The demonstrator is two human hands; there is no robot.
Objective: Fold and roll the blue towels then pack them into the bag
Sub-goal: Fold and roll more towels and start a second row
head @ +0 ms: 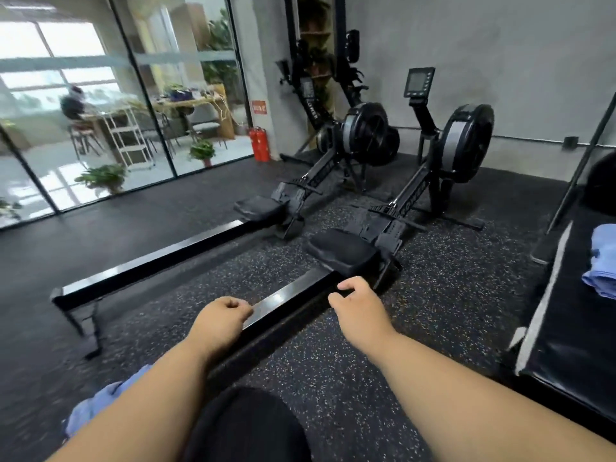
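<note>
Fingers (345, 288) of the right hand (358, 310) curl loosely inward and hold nothing, as do those of the left hand (221, 316); both hands hover, arms stretched forward, over the near end of a rowing machine's rail (286, 300). One blue towel (605, 261) lies rumpled on a black padded bench (566, 328) at the far right edge. Another blue towel (100, 403) sits crumpled on the speckled rubber floor (433, 311) at the near left, partly hidden under the left forearm. A second rowing machine (300, 191) stands to the left, parallel to the first. Beyond it a glass wall (133, 95) shows a bright room with potted plants, and a red fire extinguisher (259, 144) stands by its far end.
</note>
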